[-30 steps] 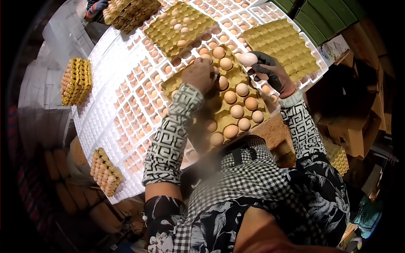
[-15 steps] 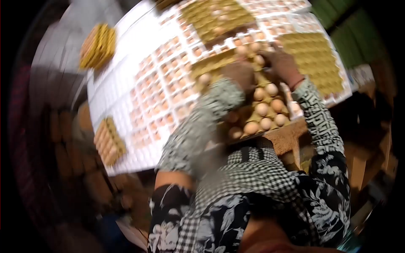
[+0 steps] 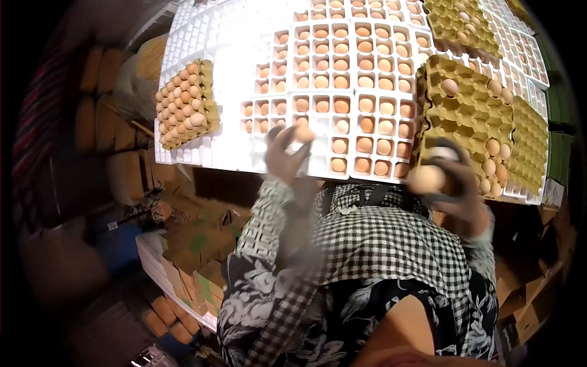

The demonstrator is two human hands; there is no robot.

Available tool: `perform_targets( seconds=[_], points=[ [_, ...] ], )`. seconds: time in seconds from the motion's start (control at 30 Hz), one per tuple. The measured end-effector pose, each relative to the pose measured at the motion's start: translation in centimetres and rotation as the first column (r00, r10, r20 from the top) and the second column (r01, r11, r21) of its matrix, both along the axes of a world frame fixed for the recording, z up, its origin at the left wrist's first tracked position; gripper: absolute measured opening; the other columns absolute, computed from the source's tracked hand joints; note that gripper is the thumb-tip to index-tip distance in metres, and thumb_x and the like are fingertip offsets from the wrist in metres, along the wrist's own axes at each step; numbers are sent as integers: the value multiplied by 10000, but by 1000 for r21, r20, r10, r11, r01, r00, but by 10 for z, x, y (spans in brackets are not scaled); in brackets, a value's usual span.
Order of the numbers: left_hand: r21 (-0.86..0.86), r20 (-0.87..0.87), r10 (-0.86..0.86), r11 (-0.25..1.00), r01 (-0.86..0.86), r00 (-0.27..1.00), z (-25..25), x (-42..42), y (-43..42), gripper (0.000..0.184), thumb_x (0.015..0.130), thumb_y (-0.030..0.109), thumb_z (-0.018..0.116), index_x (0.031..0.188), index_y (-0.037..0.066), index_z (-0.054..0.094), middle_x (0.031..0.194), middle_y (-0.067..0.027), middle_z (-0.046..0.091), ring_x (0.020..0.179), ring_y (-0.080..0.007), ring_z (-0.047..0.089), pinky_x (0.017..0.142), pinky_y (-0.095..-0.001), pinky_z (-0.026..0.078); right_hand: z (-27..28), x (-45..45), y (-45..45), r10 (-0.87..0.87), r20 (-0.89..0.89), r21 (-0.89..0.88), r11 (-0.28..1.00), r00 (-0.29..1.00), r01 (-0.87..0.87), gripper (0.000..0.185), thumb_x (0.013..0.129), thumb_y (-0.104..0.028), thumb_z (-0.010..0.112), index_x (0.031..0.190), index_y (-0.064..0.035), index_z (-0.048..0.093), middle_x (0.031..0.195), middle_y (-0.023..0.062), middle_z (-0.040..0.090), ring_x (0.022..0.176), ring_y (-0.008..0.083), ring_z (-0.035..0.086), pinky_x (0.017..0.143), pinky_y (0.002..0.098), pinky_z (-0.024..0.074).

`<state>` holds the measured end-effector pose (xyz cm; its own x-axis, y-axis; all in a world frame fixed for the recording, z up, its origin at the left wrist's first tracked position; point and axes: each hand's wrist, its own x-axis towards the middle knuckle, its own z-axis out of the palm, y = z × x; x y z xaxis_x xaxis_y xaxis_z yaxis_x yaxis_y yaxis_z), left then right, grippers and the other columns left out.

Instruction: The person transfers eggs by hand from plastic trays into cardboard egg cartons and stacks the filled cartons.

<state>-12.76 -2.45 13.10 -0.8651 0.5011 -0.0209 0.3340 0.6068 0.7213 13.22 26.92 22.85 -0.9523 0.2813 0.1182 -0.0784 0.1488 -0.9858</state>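
Observation:
My left hand [image 3: 288,153] is closed round a brown egg [image 3: 303,132] over the vacant cells of a white foam tray [image 3: 262,147] near the table's front edge. Two eggs, one pale [image 3: 441,154] and one brown [image 3: 426,179], are in my right hand [image 3: 461,186], which is slightly blurred. That hand is over the front left part of a yellow pulp tray [image 3: 465,116]. Several eggs stand in this tray, mostly along its right side. Between my hands, brown eggs [image 3: 364,145] fill the cells of white trays.
A stack of yellow trays full of eggs [image 3: 183,104] stands on the table's left part. Another yellow tray with several eggs [image 3: 465,24] lies at the back right, and a yellow tray [image 3: 529,144] is at the right edge. Cardboard boxes [image 3: 183,275] are below the table.
The view has swung toward the table's left part. My left hand has moved from the yellow tray to the white foam tray with an egg. My right hand has moved to the yellow tray's front left.

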Motion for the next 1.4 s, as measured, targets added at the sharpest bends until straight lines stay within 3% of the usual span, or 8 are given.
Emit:
perform_targets(
  seconds=[0.33,0.43,0.5,0.57,0.7,0.97,1.2,1.4],
  points=[
    [-313,22,-60,948,64,998,-48,-29,-53,688,718,344,811,1345,235,551,1350,-153,505,1159,-353,576,924,-448,512,-130,-205,-114,247,389,729,507,888,-460,430,719,-124,748,1131,-242,707,1376,118,517,1004,305,651,799,400,535],
    [-164,93,-208,961,221,974,-55,-44,-75,610,773,266,795,1331,181,564,1311,-171,528,1172,-308,581,906,-407,523,-121,-198,-131,150,308,690,644,939,-329,398,748,-131,746,1134,-217,696,1339,110,544,966,305,656,796,407,535],
    [324,659,43,884,-336,751,-69,-61,-95,417,900,74,697,1291,29,562,1034,-84,629,823,-108,601,707,-255,503,-141,-177,-178,94,34,582,807,995,-96,316,785,-193,734,1091,-151,672,1262,90,570,1001,286,628,887,439,517],
    [510,493,271,680,-527,827,-64,-63,-92,372,915,94,690,1264,34,576,945,-61,631,706,-76,564,641,-242,480,-166,-163,-191,235,59,759,620,970,-196,320,784,-191,720,1091,-138,646,1232,87,574,1146,288,559,982,481,463],
    [302,-271,54,953,32,961,-65,-46,-92,292,922,70,629,1202,-3,599,1189,-135,618,1067,-256,616,893,-345,507,-157,-153,-183,249,69,787,581,966,-206,323,787,-169,678,1100,-113,628,1236,99,568,1220,326,498,1063,506,384],
    [268,-387,-380,825,497,840,-67,-7,-57,385,906,73,437,1266,-4,549,1324,-225,551,1254,-429,488,1094,-540,344,-77,-102,-146,-212,-47,659,728,976,190,264,785,-200,701,1026,-100,662,1136,97,631,1141,326,555,1002,466,418],
    [77,-473,-372,886,458,799,-53,4,4,364,836,72,613,1199,38,612,1256,-184,583,1247,-399,491,1090,-544,327,-14,-12,53,-788,-231,618,335,571,712,381,825,-180,662,1195,-87,640,1120,152,652,1020,332,635,889,417,506],
    [297,-512,-501,659,691,698,31,40,221,403,768,61,677,1163,7,623,1231,-185,591,1169,-404,528,1043,-499,380,-50,10,259,-797,102,981,181,596,73,480,870,-173,582,1349,-177,552,1236,126,633,1152,306,606,949,406,495]
  ],
)
